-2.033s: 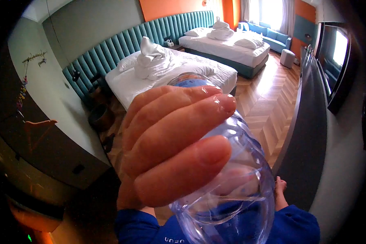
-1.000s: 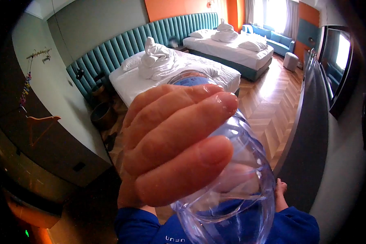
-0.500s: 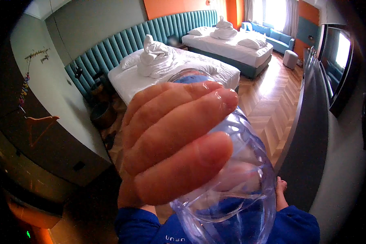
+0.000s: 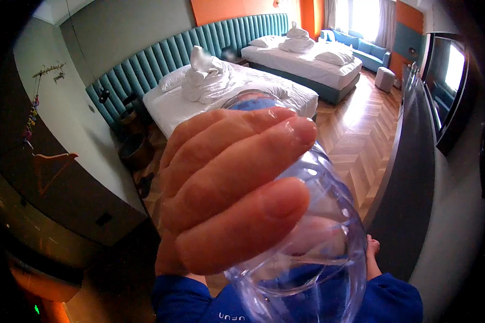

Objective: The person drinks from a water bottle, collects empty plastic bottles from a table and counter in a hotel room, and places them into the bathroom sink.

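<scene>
While one hand (image 4: 226, 194), left or right I cannot tell, wraps its fingers (image 4: 242, 161) round a clear plastic bottle (image 4: 312, 237) raised close to the camera, no second hand shows. Thin ribbed walls look light, squashy and slick, so the mid-body grip suits it. Behind lie two beds (image 4: 167, 107).

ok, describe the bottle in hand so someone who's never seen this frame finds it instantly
Start from the nearer white bed along the teal padded headboard wall. In front of it, filling the centre of the view, a hand wraps its fingers around a clear plastic bottle held close to the camera. It is the only transparent, blue-tinted ribbed thing here, far larger in view than anything else.
</scene>
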Demonstrator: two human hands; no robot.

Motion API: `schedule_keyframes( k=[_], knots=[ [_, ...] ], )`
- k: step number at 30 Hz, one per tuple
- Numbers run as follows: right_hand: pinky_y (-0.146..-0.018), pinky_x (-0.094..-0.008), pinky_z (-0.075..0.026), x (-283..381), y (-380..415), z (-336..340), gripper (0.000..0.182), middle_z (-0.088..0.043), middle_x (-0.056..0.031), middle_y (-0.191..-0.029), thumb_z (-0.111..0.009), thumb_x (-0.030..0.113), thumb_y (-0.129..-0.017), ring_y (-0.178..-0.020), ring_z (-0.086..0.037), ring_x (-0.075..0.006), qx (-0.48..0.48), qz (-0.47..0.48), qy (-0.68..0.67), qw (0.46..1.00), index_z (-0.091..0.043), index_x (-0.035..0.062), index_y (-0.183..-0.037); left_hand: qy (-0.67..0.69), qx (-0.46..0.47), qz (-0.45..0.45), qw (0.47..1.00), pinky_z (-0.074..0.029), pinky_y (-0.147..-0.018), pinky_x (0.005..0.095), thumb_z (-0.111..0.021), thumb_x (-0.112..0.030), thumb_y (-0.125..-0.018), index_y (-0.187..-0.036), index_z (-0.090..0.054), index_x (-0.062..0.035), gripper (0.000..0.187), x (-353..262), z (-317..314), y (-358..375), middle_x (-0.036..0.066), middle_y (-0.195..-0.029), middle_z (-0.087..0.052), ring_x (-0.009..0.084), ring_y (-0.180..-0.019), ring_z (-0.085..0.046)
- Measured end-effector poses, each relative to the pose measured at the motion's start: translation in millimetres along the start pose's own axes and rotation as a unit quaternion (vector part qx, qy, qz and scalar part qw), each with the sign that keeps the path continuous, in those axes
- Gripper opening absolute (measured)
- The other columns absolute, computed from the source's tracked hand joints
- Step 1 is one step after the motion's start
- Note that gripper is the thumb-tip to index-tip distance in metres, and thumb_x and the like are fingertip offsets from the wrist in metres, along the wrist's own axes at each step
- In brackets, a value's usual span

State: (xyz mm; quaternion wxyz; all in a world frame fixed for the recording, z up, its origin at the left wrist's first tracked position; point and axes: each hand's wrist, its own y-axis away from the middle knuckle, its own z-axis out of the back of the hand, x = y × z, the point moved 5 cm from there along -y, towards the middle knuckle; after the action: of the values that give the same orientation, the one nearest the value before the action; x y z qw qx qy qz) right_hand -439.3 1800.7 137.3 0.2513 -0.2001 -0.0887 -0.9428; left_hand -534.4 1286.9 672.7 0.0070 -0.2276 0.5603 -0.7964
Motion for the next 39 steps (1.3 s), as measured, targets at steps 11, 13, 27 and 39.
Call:
schedule_keyframes(
  k=[11,13,27,39],
  knots=[
    [-0.077,-0.0392,-0.048,-27.8,-17.1,-14.4,0.055,-0.068,-0.0140,-0.085,-0.062,0.059,-0.070,-0.084,-0.064,-0.0305,-0.033,-0.067,-0.072,0.995,-0.070,0.0053,-0.078,0.007,0.002,0.008,1.000,-0.050,-0.078,0.0392,-0.081,-0.041,-0.061,-0.132,-0.026,-0.0121,0.095,-2.4,2.8,-4.3,0.021,-0.112,-0.054,0.0314,-0.091,-0.060],
    [-0.076,-0.0398,-0.048,-30.0,-20.3,-17.8,0.054,-0.068,-0.0146,-0.082,-0.063,0.057,-0.069,-0.081,-0.064,-0.0313,-0.047,-0.058,-0.076,0.994,-0.070,0.0044,-0.075,0.015,0.024,0.011,1.000,-0.050,-0.079,0.0393,-0.082,-0.039,-0.061,-0.133,-0.025,-0.0126,0.096,-1.5,5.0,-3.2,0.022,-0.113,-0.053,0.0317,-0.093,-0.059],
    [-0.073,-0.0410,-0.048,-14.6,-4.7,-8.3,0.049,-0.067,-0.0176,-0.078,-0.065,0.050,-0.070,-0.077,-0.064,-0.0324,-0.063,-0.066,-0.111,0.990,-0.069,0.0007,-0.074,0.044,0.066,0.036,0.996,-0.051,-0.080,0.0414,-0.085,-0.031,-0.059,-0.134,-0.025,-0.0141,0.097,-4.1,6.5,-4.8,0.024,-0.116,-0.052,0.0345,-0.096,-0.058],
    [-0.066,-0.0357,-0.047,41.6,26.3,17.5,0.020,-0.058,-0.0095,-0.087,-0.055,0.024,-0.079,-0.079,-0.059,-0.0236,-0.019,0.116,0.104,0.988,-0.058,0.0091,-0.093,0.035,0.087,0.002,0.996,-0.049,-0.082,0.0415,-0.084,-0.033,-0.058,-0.132,-0.027,-0.0125,0.096,-3.8,10.2,-9.3,0.026,-0.114,-0.053,0.0353,-0.098,-0.059]
  ],
)
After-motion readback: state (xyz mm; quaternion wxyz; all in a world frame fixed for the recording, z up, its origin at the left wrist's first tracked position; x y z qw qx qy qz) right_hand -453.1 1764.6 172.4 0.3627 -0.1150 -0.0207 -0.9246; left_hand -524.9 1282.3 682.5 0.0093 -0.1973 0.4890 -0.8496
